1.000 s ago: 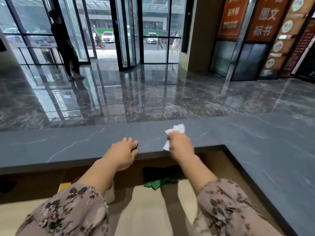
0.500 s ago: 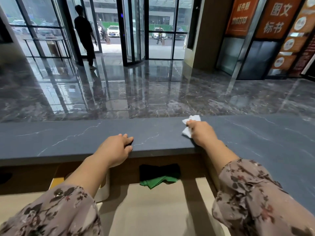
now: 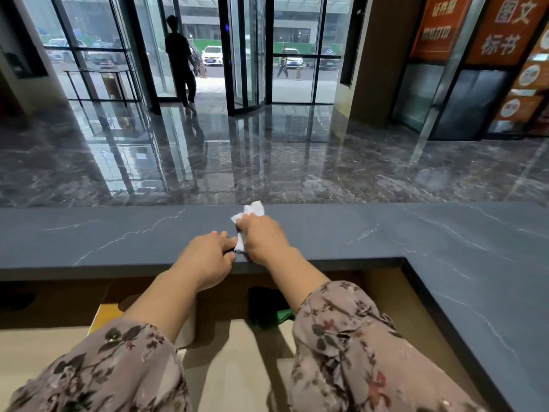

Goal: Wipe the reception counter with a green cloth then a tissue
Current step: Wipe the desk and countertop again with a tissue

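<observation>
My right hand (image 3: pixel 263 237) grips a crumpled white tissue (image 3: pixel 252 211) and presses it on the dark grey stone reception counter (image 3: pixel 118 236), near the middle of its front stretch. My left hand (image 3: pixel 208 257) rests on the counter's near edge with loosely curled fingers, holding nothing, its fingertips almost touching the tissue. A green cloth (image 3: pixel 280 315) lies on the lower beige desk (image 3: pixel 231 367) under the counter, partly hidden by my right forearm.
The counter turns a corner and runs toward me on the right (image 3: pixel 475 278). Beyond it lies a glossy marble lobby floor (image 3: pixel 267 162). A person (image 3: pixel 181 60) stands by the glass doors at the back. Orange signs (image 3: pixel 505 28) hang at right.
My right hand has slid the tissue leftward along the counter until it is next to my left hand. The left hand has stayed on the edge. The person at the back has walked right.
</observation>
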A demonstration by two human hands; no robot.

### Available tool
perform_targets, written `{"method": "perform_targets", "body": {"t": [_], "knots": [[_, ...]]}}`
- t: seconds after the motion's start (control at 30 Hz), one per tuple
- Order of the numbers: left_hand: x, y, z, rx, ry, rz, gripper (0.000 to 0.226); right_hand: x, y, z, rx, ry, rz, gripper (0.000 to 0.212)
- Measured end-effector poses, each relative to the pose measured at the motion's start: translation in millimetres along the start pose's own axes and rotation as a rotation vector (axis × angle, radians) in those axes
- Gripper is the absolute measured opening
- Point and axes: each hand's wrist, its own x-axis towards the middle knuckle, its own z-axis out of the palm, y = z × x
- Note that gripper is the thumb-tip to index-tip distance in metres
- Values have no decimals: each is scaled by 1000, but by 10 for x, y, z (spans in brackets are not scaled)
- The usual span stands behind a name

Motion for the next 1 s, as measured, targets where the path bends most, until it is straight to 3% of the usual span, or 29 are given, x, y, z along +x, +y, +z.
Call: {"method": "perform_targets", "body": {"t": [0.13,0.4,0.57,0.83,0.93,1.0], "knots": [[-14,-5,-9,-6,-14,2,47,27,253,-78,-48,-8,-29,43],[45,-30,-30,17,-44,-21,46,-122,1566,-471,-107,67,432,44],[55,-16,-18,105,-71,5,45,56,1374,-399,-70,89,611,37],[99,-25,-9,125,-79,20,44,416,15,94,-54,35,149,34],[109,-29,-4,148,-90,26,45,336,79,3,-121,2,56,39],[98,-16,-13,156,-103,24,44,235,311,-118,-112,-17,96,46]]}}
